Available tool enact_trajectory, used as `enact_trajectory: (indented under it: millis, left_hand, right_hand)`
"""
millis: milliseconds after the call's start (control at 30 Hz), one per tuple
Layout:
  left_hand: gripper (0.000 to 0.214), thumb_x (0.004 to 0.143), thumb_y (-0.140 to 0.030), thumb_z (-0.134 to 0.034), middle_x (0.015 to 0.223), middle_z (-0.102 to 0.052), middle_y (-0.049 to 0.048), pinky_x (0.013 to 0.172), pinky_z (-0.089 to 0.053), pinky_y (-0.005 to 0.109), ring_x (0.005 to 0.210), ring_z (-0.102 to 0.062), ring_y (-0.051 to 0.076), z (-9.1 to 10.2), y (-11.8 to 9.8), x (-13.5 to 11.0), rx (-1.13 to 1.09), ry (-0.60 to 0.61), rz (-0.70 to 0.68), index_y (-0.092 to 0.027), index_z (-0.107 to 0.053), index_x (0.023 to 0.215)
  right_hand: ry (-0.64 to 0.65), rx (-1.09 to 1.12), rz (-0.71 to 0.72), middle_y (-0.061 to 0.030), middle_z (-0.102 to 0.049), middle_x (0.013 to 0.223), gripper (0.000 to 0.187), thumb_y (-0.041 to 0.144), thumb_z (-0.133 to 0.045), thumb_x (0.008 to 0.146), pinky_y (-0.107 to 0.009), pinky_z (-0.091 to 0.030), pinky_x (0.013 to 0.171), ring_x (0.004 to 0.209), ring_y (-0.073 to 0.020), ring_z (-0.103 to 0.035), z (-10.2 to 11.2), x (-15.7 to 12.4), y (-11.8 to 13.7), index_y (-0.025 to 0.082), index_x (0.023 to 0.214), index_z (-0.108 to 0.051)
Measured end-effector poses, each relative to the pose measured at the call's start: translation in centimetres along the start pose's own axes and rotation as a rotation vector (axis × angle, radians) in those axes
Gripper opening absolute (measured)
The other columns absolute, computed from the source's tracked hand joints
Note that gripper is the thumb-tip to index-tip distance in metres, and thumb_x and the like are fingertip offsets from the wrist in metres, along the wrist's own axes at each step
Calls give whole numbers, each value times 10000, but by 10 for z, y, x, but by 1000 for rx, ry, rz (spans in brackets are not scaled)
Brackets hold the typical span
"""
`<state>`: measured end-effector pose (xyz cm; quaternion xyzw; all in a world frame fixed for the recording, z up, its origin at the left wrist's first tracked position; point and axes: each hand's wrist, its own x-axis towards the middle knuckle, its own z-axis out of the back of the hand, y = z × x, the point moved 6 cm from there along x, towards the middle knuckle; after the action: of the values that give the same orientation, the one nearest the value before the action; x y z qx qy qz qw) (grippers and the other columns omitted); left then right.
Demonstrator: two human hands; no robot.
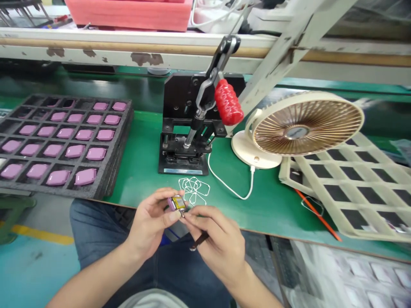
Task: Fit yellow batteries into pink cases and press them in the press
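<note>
My left hand [150, 222] is closed around the edges of a small pink device housing [171, 204]. Its open side faces up and shows a yellow-wrapped battery [178, 202] inside. At the housing's near edge, my right hand [218, 235] pinches a slim dark tool [199, 241], whose flat back end sticks out below the fingers. The tool's tip is partly hidden by the fingertips, so its exact kind is unclear. Just beyond both hands lie several thin white wire-like frames [194, 188] in a loose heap on the green bench.
A black toggle-clamp press [184, 156] with a red handle [228, 102] stands ahead. On the left, a dark foam tray [105, 167] holds pink housings. A cream fan [308, 128], its white cable [224, 188], a beige divided tray [334, 205] and an orange stick [321, 218] are rightward.
</note>
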<state>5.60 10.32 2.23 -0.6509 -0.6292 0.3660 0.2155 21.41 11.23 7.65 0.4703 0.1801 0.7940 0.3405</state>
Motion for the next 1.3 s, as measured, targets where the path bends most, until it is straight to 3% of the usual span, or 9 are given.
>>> enact_trajectory:
  millis: [133, 333, 467, 600, 800, 900, 1100, 1200, 1300]
  left_hand:
    - [362, 725, -157, -996, 1187, -723, 54, 1102, -584, 412, 1265, -718, 320, 0, -1, 0, 48, 47, -48, -300, -887, 1040]
    - [367, 792, -254, -975, 1244, -736, 106, 1060, -615, 441, 1178, -734, 306, 8, 3, 0, 163, 142, -45, -305, -883, 1144]
    - [358, 844, -261, -935, 1270, -742, 138, 1063, -608, 441, 1222, -709, 327, 13, 2, 0, 252, 210, -65, -292, -874, 1195]
    - [330, 873, -272, -912, 1264, -759, 140, 1054, -612, 436, 1220, -716, 327, 9, -2, -1, 298, 265, -61, -315, -874, 1198]
    - [344, 892, -244, -895, 1300, -762, 133, 1004, -650, 400, 1216, -736, 316, 11, 0, -6, 367, 347, -59, -336, -863, 1222]
    - [394, 890, -216, -890, 1345, -760, 143, 1031, -648, 409, 1273, -720, 333, 18, 12, -5, 377, 380, -68, -300, -843, 1272]
    - [430, 841, -342, -937, 1281, -818, 127, 954, -687, 410, 1099, -812, 325, 13, 42, -3, 147, 228, 126, -315, -843, 1260]
    - [441, 859, -392, -912, 1398, -770, 149, 992, -675, 396, 1213, -776, 355, 4, 46, -14, 164, 96, 280, -279, -834, 1279]
    - [565, 850, -499, -894, 1488, -716, 153, 957, -691, 362, 1320, -718, 394, 3, 46, -22, 278, -4, 447, -262, -792, 1353]
  right_hand:
    - [8, 63, -66, -24, -728, 954, 143, 134, -772, 992, -234, -635, 717, 810, -139, -750, -2, -3, -10, 228, 1029, -670]
    - [121, 48, -214, -99, -675, 1243, 362, 296, -791, 990, -328, -695, 878, 1065, -223, -757, -1, -5, -18, 253, 1333, -686]
    - [151, 32, -269, -104, -638, 1265, 420, 326, -799, 980, -274, -698, 761, 946, -193, -774, 4, -6, -15, 257, 1378, -684]
    - [173, 6, -259, -134, -604, 1427, 370, 327, -786, 986, -336, -706, 779, 778, -154, -758, 6, -7, -11, 258, 1343, -714]
    - [158, 108, -258, -88, -693, 1397, 402, 223, -756, 997, -306, -666, 961, 1149, -218, -770, 6, -17, -5, 265, 1394, -708]
    - [104, 168, -293, -71, -704, 1395, 414, 244, -803, 974, -279, -659, 957, 1161, -205, -767, 7, -28, -7, 268, 1379, -720]
    - [82, 134, -460, -51, -698, 1392, 510, 300, -856, 947, -291, -654, 941, 1191, -210, -750, 10, -50, -17, 311, 1425, -678]
    - [56, 73, -509, -60, -706, 1356, 485, 381, -824, 961, -310, -644, 939, 1137, -213, -758, 20, -60, -7, 296, 1412, -668]
    - [28, -72, -560, -54, -745, 1201, 365, 437, -714, 1002, -266, -624, 796, 938, -171, -765, 44, -78, -4, 268, 1326, -715]
